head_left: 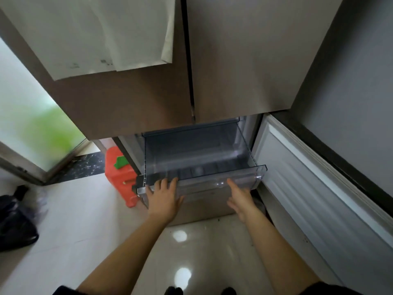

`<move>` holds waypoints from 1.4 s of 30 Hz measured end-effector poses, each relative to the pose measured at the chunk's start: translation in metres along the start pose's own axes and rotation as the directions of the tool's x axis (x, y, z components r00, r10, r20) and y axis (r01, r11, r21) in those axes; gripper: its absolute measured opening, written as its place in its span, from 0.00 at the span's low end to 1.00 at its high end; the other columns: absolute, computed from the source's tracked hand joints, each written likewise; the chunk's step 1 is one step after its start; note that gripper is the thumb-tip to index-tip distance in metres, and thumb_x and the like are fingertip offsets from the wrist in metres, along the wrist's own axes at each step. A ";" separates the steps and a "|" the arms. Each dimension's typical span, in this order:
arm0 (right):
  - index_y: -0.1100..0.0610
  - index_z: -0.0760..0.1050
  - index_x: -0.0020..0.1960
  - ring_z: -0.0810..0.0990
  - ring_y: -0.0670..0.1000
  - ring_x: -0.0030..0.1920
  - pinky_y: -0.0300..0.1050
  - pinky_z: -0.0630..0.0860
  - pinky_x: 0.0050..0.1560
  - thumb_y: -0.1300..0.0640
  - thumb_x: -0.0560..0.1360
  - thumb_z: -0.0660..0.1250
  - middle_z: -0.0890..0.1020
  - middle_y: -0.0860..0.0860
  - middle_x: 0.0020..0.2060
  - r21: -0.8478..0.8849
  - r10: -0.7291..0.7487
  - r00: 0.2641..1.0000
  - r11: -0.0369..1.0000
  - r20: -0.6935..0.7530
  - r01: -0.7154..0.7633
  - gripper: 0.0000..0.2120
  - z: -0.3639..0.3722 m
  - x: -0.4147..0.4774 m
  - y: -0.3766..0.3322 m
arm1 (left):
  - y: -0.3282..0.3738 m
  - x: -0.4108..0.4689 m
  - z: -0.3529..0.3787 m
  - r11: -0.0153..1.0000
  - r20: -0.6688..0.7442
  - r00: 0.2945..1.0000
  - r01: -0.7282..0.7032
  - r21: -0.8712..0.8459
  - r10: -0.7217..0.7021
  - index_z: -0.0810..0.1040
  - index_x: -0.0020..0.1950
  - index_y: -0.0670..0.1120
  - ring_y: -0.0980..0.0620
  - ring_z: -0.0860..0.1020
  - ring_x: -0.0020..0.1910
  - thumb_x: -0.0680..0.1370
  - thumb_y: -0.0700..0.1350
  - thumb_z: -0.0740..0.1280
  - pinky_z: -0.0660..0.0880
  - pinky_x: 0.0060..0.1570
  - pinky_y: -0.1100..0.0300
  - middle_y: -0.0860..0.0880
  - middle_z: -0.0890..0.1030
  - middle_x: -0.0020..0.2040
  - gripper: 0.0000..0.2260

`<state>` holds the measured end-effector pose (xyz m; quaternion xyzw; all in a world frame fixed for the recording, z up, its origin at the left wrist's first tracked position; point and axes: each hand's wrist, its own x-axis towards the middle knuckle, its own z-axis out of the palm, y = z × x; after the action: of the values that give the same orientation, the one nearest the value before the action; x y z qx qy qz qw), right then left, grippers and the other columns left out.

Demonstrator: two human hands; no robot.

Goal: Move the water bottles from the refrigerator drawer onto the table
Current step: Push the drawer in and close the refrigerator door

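Note:
A clear plastic refrigerator drawer (246, 145) is pulled out from the lower compartment of a brown refrigerator (131, 103). No water bottles show inside it. My left hand (163, 199) lies flat against the drawer's front edge at its left end, fingers spread. My right hand (240, 199) touches the front panel toward the right, fingers extended. Neither hand holds anything. No table is in view.
The lower refrigerator door (319, 199) stands open at the right. An orange plastic stool (119, 177) with a green item on it sits left of the drawer. A dark bag (14, 222) lies on the pale tiled floor at far left. A glass door (32, 116) is behind it.

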<state>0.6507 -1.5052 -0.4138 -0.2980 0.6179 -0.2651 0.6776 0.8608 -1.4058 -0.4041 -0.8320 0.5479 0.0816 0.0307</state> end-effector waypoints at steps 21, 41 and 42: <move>0.54 0.40 0.81 0.71 0.57 0.70 0.57 0.66 0.73 0.65 0.82 0.60 0.67 0.60 0.74 0.261 -0.030 0.999 0.965 0.031 0.020 0.38 0.063 0.040 -0.038 | -0.027 0.063 0.012 0.979 -0.312 0.928 -0.191 0.068 0.203 0.74 0.67 0.45 0.38 0.73 0.60 0.72 0.44 0.72 0.72 0.58 0.42 0.39 0.76 0.61 0.23; 0.50 0.49 0.81 0.73 0.47 0.53 0.35 0.71 0.51 0.65 0.82 0.57 0.68 0.50 0.67 -0.377 -0.240 0.951 0.877 0.194 0.298 0.32 0.094 0.109 -0.052 | -0.066 0.142 0.017 0.873 0.095 0.972 -0.236 0.427 0.216 0.46 0.81 0.45 0.40 0.43 0.80 0.80 0.57 0.58 0.42 0.74 0.33 0.43 0.46 0.81 0.36; 0.50 0.50 0.81 0.72 0.43 0.48 0.31 0.72 0.44 0.66 0.81 0.57 0.67 0.48 0.64 -0.369 -0.238 0.950 0.880 0.200 0.298 0.32 0.097 0.114 -0.055 | -0.068 0.149 0.016 0.877 0.094 0.972 -0.234 0.419 0.214 0.46 0.81 0.45 0.40 0.41 0.79 0.79 0.57 0.58 0.42 0.74 0.33 0.43 0.45 0.81 0.37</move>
<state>0.7583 -1.6178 -0.4451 -0.5301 0.5591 -0.2037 0.6041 0.9787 -1.5119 -0.4478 -0.7340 0.6440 -0.0186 0.2148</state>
